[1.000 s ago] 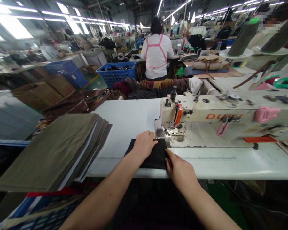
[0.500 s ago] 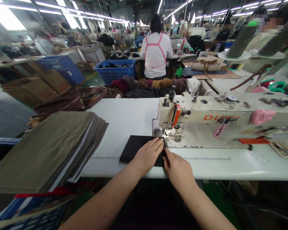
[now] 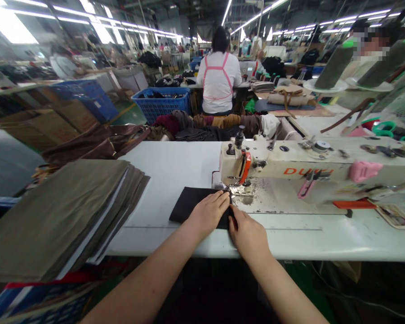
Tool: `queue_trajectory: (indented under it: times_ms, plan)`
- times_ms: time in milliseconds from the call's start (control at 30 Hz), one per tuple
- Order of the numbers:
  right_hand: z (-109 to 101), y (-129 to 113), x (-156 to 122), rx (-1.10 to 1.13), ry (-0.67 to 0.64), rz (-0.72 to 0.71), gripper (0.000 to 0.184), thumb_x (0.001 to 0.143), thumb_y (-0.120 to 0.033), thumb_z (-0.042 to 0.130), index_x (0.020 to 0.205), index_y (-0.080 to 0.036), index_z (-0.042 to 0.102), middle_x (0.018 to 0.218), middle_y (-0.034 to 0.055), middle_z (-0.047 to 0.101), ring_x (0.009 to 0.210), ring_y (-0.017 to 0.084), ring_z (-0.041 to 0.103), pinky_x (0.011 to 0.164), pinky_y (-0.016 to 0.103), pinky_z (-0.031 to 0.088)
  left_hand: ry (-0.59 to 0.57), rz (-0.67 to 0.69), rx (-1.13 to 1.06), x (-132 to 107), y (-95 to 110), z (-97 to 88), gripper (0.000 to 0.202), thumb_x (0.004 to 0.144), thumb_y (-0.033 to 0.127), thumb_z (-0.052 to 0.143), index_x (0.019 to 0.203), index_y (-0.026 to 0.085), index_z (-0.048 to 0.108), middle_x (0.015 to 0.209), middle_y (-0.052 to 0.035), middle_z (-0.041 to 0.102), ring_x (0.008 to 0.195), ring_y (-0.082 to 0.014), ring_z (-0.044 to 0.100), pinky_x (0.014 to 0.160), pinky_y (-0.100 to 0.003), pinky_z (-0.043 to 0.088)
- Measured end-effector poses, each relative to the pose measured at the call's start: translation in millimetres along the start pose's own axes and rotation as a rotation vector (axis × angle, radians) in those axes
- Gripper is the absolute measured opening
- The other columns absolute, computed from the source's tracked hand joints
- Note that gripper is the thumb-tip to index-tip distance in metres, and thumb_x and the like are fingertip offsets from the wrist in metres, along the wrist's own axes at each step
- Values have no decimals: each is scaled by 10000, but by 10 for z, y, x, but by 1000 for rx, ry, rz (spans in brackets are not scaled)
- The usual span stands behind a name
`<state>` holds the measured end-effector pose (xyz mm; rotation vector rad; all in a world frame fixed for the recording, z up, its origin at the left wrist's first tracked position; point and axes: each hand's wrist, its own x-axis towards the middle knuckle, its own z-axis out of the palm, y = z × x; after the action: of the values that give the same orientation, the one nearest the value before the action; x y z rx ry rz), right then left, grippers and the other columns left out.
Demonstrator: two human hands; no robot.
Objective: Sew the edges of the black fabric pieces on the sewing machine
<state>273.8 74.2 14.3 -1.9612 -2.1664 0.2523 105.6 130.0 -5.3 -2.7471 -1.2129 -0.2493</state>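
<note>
A folded black piece of fabric (image 3: 185,204) lies on the white table, its right edge by the presser foot (image 3: 236,191) of the sewing machine (image 3: 276,164). My left hand (image 3: 209,211) rests flat on top of it, fingers stretched out and close together toward the foot. At the near right edge, my right hand (image 3: 248,231) pinches the fabric between thumb and curled fingers. The far right corner reaches the needle area; whether the needle is in the fabric cannot be made out.
A stack of olive-grey fabric panels (image 3: 70,202) lies on the left. Pink-handled snips (image 3: 306,185) hang on the machine, with an orange strip (image 3: 353,204) to their right. Bundled cloth (image 3: 209,128) lines the table's far edge. Beyond sits a person (image 3: 219,83) beside a blue basket (image 3: 162,105).
The black fabric has slid a little away from me along the machine, both hands moving with it. The camera view has tilted up slightly, so the table sits lower.
</note>
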Motion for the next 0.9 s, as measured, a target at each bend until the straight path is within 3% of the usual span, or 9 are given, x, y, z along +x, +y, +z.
queue_trajectory:
  times_ms: [333, 533, 900]
  plan:
    - [-25, -14, 42, -10, -5, 15, 428, 1000, -296, 447, 1420, -266, 526, 1155, 41, 735, 835, 189, 730, 665, 290, 520, 39, 2, -59, 37, -42, 8, 419, 1029, 174, 395, 1433, 145, 499, 1502, -90, 542, 1429, -222, 460, 1176, -360, 387]
    - [-53, -9, 20, 23, -24, 23, 424, 1001, -292, 453, 1414, -248, 539, 1186, 59, 725, 901, 188, 726, 718, 287, 531, 60, -4, -96, 34, -46, 21, 419, 1019, 159, 410, 1430, 166, 490, 1505, -99, 530, 1425, -215, 465, 1182, -369, 387]
    - [-16, 52, 15, 120, -21, 38, 407, 1001, -318, 454, 1389, -256, 562, 1176, 43, 718, 932, 183, 709, 768, 295, 517, -8, -1, -59, 86, -73, -44, 421, 1013, 145, 437, 1430, 120, 490, 1506, -129, 527, 1425, -232, 463, 1176, -377, 395]
